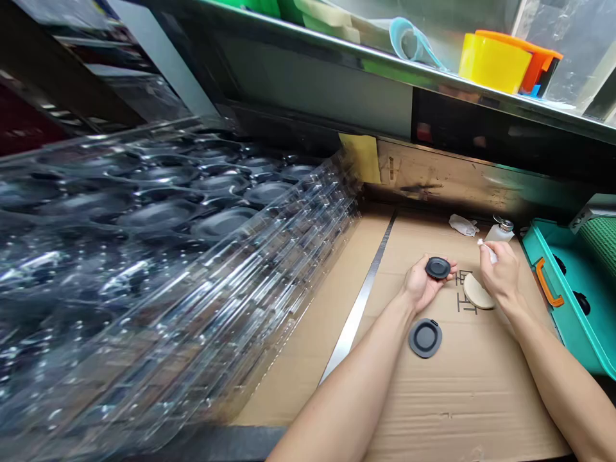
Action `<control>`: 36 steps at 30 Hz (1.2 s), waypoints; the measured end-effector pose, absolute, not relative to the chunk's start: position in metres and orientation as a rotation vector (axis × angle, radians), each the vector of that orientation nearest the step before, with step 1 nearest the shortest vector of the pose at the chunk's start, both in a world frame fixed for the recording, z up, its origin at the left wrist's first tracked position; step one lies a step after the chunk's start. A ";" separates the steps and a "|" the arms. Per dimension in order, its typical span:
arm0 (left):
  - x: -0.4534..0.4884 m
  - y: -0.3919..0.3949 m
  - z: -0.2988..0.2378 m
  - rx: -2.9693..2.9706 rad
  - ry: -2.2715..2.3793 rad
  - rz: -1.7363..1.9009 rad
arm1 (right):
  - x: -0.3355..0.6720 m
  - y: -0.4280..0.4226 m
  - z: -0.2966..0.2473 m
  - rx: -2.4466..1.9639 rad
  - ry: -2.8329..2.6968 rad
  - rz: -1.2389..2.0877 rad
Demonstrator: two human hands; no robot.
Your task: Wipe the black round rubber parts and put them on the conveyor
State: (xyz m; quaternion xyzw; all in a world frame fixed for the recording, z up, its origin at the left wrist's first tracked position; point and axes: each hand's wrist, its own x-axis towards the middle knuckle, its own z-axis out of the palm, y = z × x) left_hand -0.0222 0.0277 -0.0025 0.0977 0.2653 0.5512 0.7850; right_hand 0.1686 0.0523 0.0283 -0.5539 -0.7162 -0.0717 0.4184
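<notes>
My left hand [421,287] holds a small dark rounded-square lid-like part [437,267], its recessed face turned up. My right hand [501,271] is closed on a white cloth or tissue [489,254], raised to the right of that part and apart from it. Beneath my right hand lies a beige round disc [475,294], partly covered by the hand. A second dark grey lid-like part [425,338] with a small tab rests flat on the cardboard [462,398], nearer to me.
Clear plastic trays [269,256] with dark parts are stacked at left. A pump bottle [500,230] and a crumpled white tissue [463,224] are at the back. At right stands a teal bin [543,247] with an orange handle [548,282]. A metal shelf [337,48] runs overhead.
</notes>
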 end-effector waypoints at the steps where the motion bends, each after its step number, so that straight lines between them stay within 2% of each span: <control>1: -0.023 0.028 -0.002 0.206 0.574 1.190 | 0.180 0.048 0.023 -1.373 -1.756 -0.191; 7: -0.023 0.026 -0.002 0.253 0.585 1.202 | 0.214 0.035 0.000 -1.430 -1.625 -0.265; 27: -0.024 0.024 -0.002 0.342 0.567 1.186 | 0.203 0.032 -0.001 -1.393 -1.678 -0.141; 33: -0.022 0.025 -0.004 0.331 0.537 1.168 | 0.156 0.020 0.016 -1.232 -1.980 0.026; 36: -0.018 0.025 -0.004 0.324 0.515 1.189 | 0.126 0.020 0.015 -1.222 -2.175 -0.017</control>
